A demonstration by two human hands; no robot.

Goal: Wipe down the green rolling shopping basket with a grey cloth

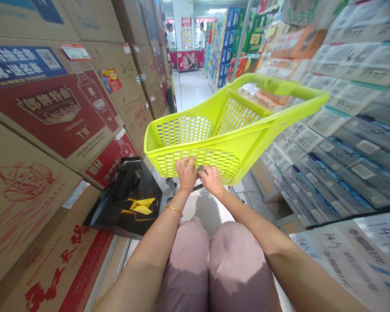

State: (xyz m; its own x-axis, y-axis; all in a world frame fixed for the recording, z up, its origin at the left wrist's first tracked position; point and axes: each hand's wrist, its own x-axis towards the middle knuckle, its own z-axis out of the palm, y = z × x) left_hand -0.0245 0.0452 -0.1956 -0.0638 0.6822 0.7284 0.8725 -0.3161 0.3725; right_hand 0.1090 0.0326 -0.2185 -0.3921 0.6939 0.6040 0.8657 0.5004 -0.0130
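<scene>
Clock from the person's seat, 12 straight ahead. Lime-green plastic shopping cart with honeycomb-mesh sides (211, 143) at 12, side-on, low end towards 11, handle (300, 108) towards 1. Bare left hand (186, 173), thin gold bangle (173, 209) on its wrist, has fingers curled up against the near mesh wall. Bare right hand (211, 178) just beside it, at 3 from the left hand, fingers bent in by the same wall. Small dark piece (200, 170) sits between the two; too small to name, and from here I can't tell whether either hand is clamped on anything. Knees bent, pale pink trousers (188, 264), at 6 from the cart. Black bag with yellow patch (117, 212) at 10, beside stacked brown and red cardboard cartons (52, 104) running 9 to 11. Piled white and dark plastic-wrapped packs (344, 143) at 1 to 3. Far off at 12, a red-fronted table (190, 60), people (201, 34) standing near it
</scene>
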